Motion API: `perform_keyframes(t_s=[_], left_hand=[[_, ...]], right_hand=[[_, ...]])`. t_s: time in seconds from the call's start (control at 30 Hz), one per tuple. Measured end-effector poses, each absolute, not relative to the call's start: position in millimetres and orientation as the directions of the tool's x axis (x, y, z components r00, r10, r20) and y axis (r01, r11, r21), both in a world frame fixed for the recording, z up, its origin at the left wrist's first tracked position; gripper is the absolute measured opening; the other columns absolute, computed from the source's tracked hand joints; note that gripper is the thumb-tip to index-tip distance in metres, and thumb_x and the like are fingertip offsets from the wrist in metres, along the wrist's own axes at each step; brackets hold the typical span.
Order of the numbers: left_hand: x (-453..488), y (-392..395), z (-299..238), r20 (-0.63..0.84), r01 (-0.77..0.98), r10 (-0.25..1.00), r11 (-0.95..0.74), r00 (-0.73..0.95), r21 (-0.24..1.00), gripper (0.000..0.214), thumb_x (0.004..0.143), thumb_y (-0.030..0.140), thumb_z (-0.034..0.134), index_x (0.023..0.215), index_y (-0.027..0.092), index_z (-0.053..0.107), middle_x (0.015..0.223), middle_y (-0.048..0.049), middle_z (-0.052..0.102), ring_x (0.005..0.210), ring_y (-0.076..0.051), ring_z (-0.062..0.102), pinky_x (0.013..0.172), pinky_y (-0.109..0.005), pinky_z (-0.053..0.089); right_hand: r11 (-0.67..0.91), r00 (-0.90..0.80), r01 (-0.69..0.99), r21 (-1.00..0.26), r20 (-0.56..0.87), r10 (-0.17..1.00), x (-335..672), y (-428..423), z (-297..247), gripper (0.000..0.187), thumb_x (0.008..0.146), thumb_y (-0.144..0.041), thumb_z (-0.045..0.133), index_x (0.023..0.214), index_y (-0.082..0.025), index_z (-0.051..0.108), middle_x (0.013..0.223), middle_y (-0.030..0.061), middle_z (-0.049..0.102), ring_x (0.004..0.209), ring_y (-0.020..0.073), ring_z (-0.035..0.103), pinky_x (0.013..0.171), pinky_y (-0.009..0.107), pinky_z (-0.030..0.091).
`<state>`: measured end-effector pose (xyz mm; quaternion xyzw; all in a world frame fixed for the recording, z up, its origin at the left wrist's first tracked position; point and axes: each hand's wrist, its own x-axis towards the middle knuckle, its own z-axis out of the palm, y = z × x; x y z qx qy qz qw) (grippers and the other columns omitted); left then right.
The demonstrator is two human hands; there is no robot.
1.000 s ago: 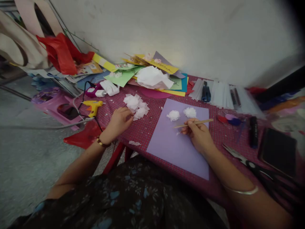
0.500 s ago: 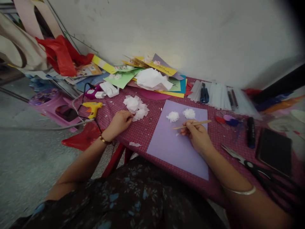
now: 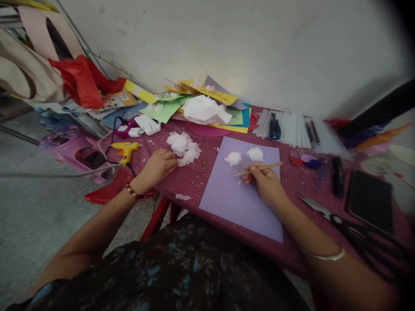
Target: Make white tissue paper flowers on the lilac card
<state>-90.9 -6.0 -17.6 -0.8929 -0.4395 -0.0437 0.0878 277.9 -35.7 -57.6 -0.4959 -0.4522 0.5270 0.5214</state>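
Note:
My right hand (image 3: 265, 183) pinches a thin wooden stick (image 3: 272, 166) with a tapered end, held low over a purple paper sheet (image 3: 240, 207). Two crumpled white tissue puffs, a left one (image 3: 233, 158) and a right one (image 3: 255, 153), sit on the sheet's upper part, just beyond the stick. On the checked tablecloth, my left hand (image 3: 159, 166) rests palm down with fingers loosely stretched and nothing seen in them. Its fingertips lie beside a small pile of white tissue pieces (image 3: 183, 148).
A yellow glue gun (image 3: 126, 152) lies left, near white plugs (image 3: 148, 124). Coloured cards (image 3: 168, 108) and crumpled white paper (image 3: 205, 110) are piled against the wall. Scissors (image 3: 337, 220), a black marker (image 3: 337, 177) and a dark flat object (image 3: 370, 201) lie right.
My left hand has drawn slightly back from the tissue pile and its curled fingers have straightened. My right hand keeps the stick over the sheet; the view has shifted slightly.

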Motion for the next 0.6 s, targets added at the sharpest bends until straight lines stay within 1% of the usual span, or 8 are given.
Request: perform_keyframes(t_s=[0.1, 0.17, 0.2, 0.27, 0.33, 0.4, 0.47, 0.6], left_hand=[[-89, 0, -22, 0.177, 0.786, 0.769, -0.616, 0.614, -0.051, 0.03, 0.098, 0.027, 0.042, 0.09, 0.018, 0.069, 0.091, -0.0092, 0.063, 0.091, -0.024, 0.053, 0.087, -0.04, 0.043], [-87, 0, -23, 0.229, 0.791, 0.783, -0.607, 0.578, 0.075, 0.023, 0.093, 0.023, 0.046, 0.084, 0.017, 0.066, 0.089, -0.0087, 0.064, 0.09, -0.023, 0.055, 0.087, -0.04, 0.044], [-87, -1, -21, 0.267, 0.792, 0.801, -0.587, 0.536, 0.168, 0.017, 0.089, 0.021, 0.049, 0.081, 0.017, 0.063, 0.089, -0.0082, 0.064, 0.089, -0.022, 0.056, 0.087, -0.039, 0.045], [-86, -6, -15, 0.307, 0.744, 0.856, -0.515, 0.417, 0.425, 0.008, 0.083, 0.023, 0.055, 0.077, 0.018, 0.059, 0.086, -0.0064, 0.065, 0.085, -0.02, 0.058, 0.081, -0.037, 0.047], [-84, -13, -3, 0.261, 0.581, 0.916, -0.395, 0.304, 0.711, 0.009, 0.079, 0.027, 0.059, 0.075, 0.019, 0.056, 0.083, -0.0042, 0.064, 0.077, -0.017, 0.058, 0.07, -0.032, 0.047], [-78, -17, 11, 0.192, 0.352, 0.953, -0.268, 0.236, 0.897, 0.015, 0.076, 0.029, 0.063, 0.072, 0.02, 0.052, 0.081, -0.0024, 0.062, 0.067, -0.012, 0.054, 0.057, -0.026, 0.041], [-67, -16, 25, 0.17, 0.2, 0.964, -0.211, 0.203, 0.957, 0.02, 0.071, 0.026, 0.066, 0.069, 0.02, 0.047, 0.08, -0.0012, 0.06, 0.059, -0.009, 0.049, 0.05, -0.024, 0.034], [-27, 3, 42, 0.158, 0.128, 0.954, -0.195, 0.256, 0.972, 0.024, 0.066, 0.023, 0.066, 0.07, 0.021, 0.043, 0.075, 0.0007, 0.056, 0.054, -0.007, 0.046, 0.048, -0.024, 0.033]], right_hand=[[-0.041, 0.029, -0.105, -0.994, -0.045, 0.999, 278, -36, -57, 0.042, 0.073, -0.058, 0.074, 0.08, -0.018, 0.063, 0.06, 0.0, 0.066, 0.052, 0.0119, 0.06, 0.054, 0.025, 0.05], [-0.028, 0.024, -0.107, -0.994, -0.03, 0.999, 278, -36, -57, 0.042, 0.073, -0.058, 0.074, 0.079, -0.019, 0.063, 0.06, -0.0002, 0.066, 0.051, 0.0116, 0.06, 0.054, 0.025, 0.049], [-0.017, 0.023, -0.105, -0.994, -0.02, 1.0, 278, -36, -56, 0.041, 0.073, -0.058, 0.074, 0.079, -0.019, 0.063, 0.059, -0.0004, 0.066, 0.051, 0.0116, 0.06, 0.054, 0.025, 0.049], [0.006, 0.022, -0.094, -0.996, 0.004, 1.0, 277, -36, -56, 0.039, 0.074, -0.057, 0.073, 0.078, -0.019, 0.063, 0.06, -0.0002, 0.066, 0.051, 0.0121, 0.059, 0.054, 0.026, 0.049], [0.033, 0.017, -0.073, -0.997, 0.032, 0.999, 277, -37, -56, 0.037, 0.076, -0.055, 0.071, 0.081, -0.02, 0.065, 0.063, 0.0004, 0.067, 0.052, 0.0126, 0.06, 0.054, 0.027, 0.049], [0.065, 0.009, -0.029, -0.997, 0.065, 0.998, 276, -38, -56, 0.034, 0.078, -0.053, 0.069, 0.085, -0.02, 0.068, 0.067, 0.001, 0.069, 0.056, 0.0131, 0.061, 0.056, 0.027, 0.051], [0.104, -0.005, 0.037, -0.994, 0.104, 0.995, 276, -41, -56, 0.029, 0.08, -0.049, 0.068, 0.088, -0.021, 0.07, 0.072, 0.0016, 0.071, 0.06, 0.014, 0.063, 0.059, 0.028, 0.052], [0.182, -0.047, 0.139, -0.973, 0.177, 0.983, 275, -44, -53, 0.022, 0.084, -0.041, 0.062, 0.089, -0.023, 0.073, 0.081, 0.0022, 0.072, 0.067, 0.0149, 0.065, 0.063, 0.03, 0.055]])
